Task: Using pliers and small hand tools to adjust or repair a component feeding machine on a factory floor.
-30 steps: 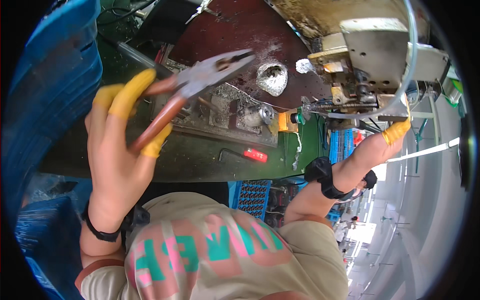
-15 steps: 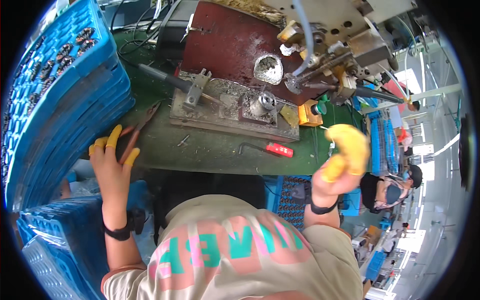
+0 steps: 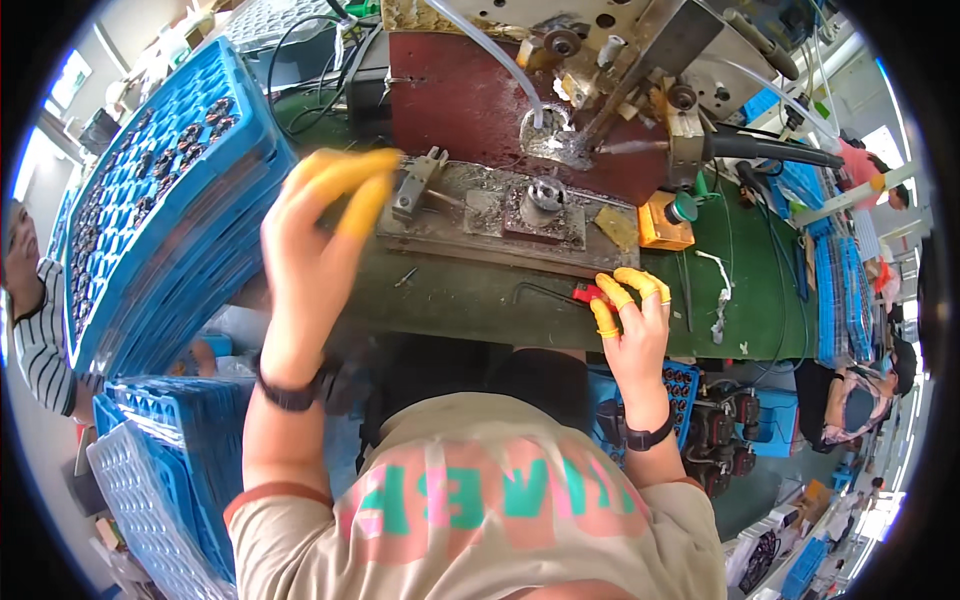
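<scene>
Now, in the head view, the left hand (image 3: 315, 235) has let go of the pliers and hangs raised, fingers loosely open, before the metal fixture (image 3: 500, 212). The right hand (image 3: 632, 322) has come down onto the green table (image 3: 760, 300), fingers touching a small red tool (image 3: 586, 294), not yet gripping.

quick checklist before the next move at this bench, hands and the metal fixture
1. Left hand free of tools: ok, raised with yellow finger cots, nothing visibly held, though blurred.
2. Right hand placed: ok, fingertips on the small red-handled tool at the front of the green bench top.
3. Round metal part seated in the grey steel fixture plate: cannot tell, it sits upright but seating is unclear.
4. Fixture clear of hands: ok, both are off the part.
5. Clear plastic tube reaching the dark red panel: ok, ends by the hole.
</scene>
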Motion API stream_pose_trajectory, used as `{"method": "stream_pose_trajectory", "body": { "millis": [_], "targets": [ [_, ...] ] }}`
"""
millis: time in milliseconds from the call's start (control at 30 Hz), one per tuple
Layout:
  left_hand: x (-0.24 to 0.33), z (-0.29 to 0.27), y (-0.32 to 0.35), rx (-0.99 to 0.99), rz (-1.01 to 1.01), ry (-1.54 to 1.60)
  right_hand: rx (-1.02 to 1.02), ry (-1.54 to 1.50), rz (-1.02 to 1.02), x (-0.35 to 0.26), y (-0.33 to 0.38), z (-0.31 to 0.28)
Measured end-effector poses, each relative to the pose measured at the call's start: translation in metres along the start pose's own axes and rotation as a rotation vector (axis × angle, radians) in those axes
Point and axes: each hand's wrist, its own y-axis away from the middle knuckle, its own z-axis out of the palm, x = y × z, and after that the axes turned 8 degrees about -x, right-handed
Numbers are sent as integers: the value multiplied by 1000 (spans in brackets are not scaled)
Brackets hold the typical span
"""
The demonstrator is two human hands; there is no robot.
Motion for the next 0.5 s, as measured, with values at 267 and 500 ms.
{"method": "stream_pose_trajectory", "body": {
  "millis": [267,500],
  "targets": [
    [13,67,-77,-84,-208,760,-28,-80,99,3,17,12],
    [17,87,-73,36,-185,864,9,-125,129,9,18,18]
  ]
}}
